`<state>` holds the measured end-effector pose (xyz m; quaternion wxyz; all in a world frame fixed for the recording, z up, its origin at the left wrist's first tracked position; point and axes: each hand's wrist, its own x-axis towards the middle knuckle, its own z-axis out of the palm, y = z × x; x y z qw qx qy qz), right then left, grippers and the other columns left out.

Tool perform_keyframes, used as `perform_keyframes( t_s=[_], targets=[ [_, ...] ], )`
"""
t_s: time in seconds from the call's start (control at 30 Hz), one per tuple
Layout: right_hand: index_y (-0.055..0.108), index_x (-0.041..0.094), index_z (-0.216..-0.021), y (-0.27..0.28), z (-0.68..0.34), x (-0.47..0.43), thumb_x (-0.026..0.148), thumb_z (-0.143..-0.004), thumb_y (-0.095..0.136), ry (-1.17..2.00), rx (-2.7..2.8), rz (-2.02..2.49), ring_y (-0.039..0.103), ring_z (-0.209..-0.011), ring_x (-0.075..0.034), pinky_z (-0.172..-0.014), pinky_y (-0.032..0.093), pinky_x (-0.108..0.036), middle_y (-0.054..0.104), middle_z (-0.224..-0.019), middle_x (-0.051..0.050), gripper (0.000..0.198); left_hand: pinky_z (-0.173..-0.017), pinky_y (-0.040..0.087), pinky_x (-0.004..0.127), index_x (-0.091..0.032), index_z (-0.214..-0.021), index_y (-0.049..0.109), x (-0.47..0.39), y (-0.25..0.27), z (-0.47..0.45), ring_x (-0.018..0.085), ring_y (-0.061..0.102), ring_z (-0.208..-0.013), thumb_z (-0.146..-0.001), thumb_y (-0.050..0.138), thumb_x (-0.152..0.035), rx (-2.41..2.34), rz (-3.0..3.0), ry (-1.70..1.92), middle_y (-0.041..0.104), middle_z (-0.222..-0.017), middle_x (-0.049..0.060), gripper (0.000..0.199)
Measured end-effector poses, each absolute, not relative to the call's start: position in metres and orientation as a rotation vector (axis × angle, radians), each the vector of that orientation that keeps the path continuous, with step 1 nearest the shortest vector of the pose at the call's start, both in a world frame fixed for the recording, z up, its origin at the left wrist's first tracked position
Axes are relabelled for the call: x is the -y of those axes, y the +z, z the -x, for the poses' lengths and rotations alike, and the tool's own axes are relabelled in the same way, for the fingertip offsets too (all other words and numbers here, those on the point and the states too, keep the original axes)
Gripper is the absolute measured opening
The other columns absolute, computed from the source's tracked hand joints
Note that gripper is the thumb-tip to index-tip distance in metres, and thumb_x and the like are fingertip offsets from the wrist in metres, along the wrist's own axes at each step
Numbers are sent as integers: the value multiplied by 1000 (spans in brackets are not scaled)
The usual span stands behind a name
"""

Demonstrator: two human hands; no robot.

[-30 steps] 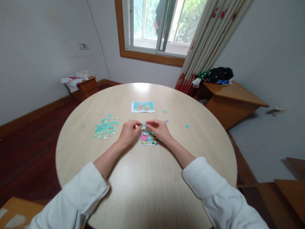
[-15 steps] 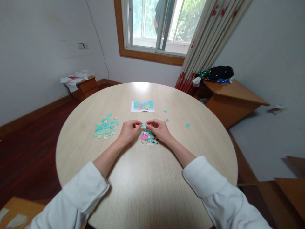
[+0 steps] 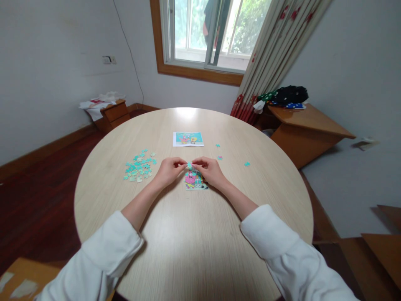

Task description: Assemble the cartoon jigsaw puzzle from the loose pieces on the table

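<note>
A small turquoise jigsaw piece (image 3: 189, 164) is pinched between the fingertips of my left hand (image 3: 170, 171) and my right hand (image 3: 209, 170). Both hands are closed, with thumbs and forefingers meeting at the piece from either side. Just below the fingers lies a partly joined jigsaw puzzle (image 3: 194, 181) showing a pink cartoon figure. My right fingers cover its upper right part. Whether the held piece touches the joined part, I cannot tell.
Loose jigsaw pieces (image 3: 139, 166) lie heaped on the left of the round table (image 3: 194, 242). Three single pieces, one of them turquoise (image 3: 247, 164), lie to the right. A printed reference picture (image 3: 188, 139) lies farther back. Wooden furniture (image 3: 310, 121) stands beyond the right edge.
Hardly anything differs: both hands keep the same pinch on the piece above the joined puzzle. The whole view has shifted very slightly.
</note>
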<state>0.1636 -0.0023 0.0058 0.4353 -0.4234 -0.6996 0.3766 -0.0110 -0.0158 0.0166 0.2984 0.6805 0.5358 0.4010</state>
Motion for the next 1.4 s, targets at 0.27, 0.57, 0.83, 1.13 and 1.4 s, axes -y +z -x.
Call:
perform_keyframes(
  t_s=[0.27,0.57,0.83,1.13,1.4],
  targets=[
    [70,17,-81,6,-164,5,31,-73,63,892,1761,1073,65,-74,-16,-72,51,-30,71,-80,-6,17,-60,42,24,-14,-72,71,16,17,13,12,56,-60,-72,62,-23,-1422,-1830,1027,69,-66,4,13],
    [69,17,-75,6,-165,5,27,-73,63,842,1781,1100,62,-69,-14,-67,48,-28,70,-75,-4,13,-59,42,24,-13,-73,71,16,19,15,13,57,-60,-72,63,-25,-1454,-1827,994,70,-68,5,15],
    [69,18,-74,9,-166,7,25,-73,64,726,1884,1128,59,-70,-14,-68,45,-28,68,-74,-3,8,-60,41,23,-12,-72,71,15,18,16,13,58,-61,-71,62,-25,-1448,-1846,967,70,-68,5,16],
    [68,19,-73,6,-167,5,19,-75,62,616,1969,1110,59,-74,-14,-72,45,-28,67,-76,-2,6,-56,40,23,-14,-68,71,13,15,20,12,55,-57,-70,60,-24,-1413,-1891,906,69,-63,3,15],
    [67,18,-73,6,-167,5,15,-75,62,569,1998,1113,58,-75,-15,-73,44,-28,66,-76,-3,7,-56,38,23,-14,-69,72,13,15,23,13,56,-57,-69,62,-24,-1479,-1971,810,69,-62,3,14]
  ],
)
